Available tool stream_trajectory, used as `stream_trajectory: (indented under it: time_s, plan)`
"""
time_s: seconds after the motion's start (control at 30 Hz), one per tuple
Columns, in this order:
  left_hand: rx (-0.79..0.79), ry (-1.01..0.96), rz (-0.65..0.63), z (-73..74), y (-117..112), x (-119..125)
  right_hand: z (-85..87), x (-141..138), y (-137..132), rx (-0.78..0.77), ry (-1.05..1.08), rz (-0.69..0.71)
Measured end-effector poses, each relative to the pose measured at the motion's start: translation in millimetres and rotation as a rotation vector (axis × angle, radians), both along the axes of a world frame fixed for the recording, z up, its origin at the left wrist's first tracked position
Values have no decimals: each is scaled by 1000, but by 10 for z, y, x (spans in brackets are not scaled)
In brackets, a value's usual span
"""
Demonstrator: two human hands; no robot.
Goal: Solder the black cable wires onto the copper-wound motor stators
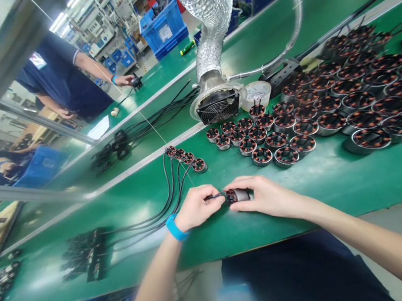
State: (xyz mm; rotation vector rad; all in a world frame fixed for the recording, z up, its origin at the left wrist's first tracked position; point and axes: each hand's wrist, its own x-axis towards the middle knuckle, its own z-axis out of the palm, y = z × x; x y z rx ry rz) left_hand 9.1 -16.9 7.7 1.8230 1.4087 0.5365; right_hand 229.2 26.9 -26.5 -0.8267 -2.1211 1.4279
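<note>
My right hand (259, 193) is closed around a motor stator (239, 195), a grey metal cylinder with copper windings, lying on its side with the wound end facing left. Thumb and fingers of my left hand (199, 204) pinch a thin dark cable (213, 196) right at that wound end. Whether the cable is joined to the stator cannot be made out. A blue band (176, 227) circles my left wrist. Beyond my left hand stands a short row of stators (198, 165), with black cables (151, 221) running from them to a dark bundle of connectors (93, 250).
Many stators (308, 126) stand upright at the right. Behind them are a fan (219, 108) under a foil duct (206, 45) and a white tub (257, 95). Loose black cables (120, 144) lie behind the metal rail. Across the bench a co-worker (63, 75) holds a dark part.
</note>
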Motion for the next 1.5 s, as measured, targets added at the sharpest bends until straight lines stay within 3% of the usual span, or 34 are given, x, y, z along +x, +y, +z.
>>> stream_trajectory:
  time_s: [0.23,0.5,0.77,1.03,1.17,1.3,1.4,1.5]
  plan:
    - [53,80,-62,23,0,15,7,3,-10,7,-9,-9]
    - [-332,-169,73,-40,56,32,-2,11,4,-24,-42,20]
    - [-231,-54,85,-10,65,3,-34,3,-6,-38,-25,-6]
    - [-432,-280,120,-17,70,-93,-62,1,22,-67,1,35]
    - [-389,-210,59,88,103,-153,-89,-10,56,-66,26,37]
    - [-361,-191,-2,185,122,-197,-93,-84,63,1,64,53]
    - [-481,-370,121,113,122,-200,-113,-211,-1,127,103,12]
    - [-518,-550,258,-56,117,-168,-183,-363,-90,268,99,-46]
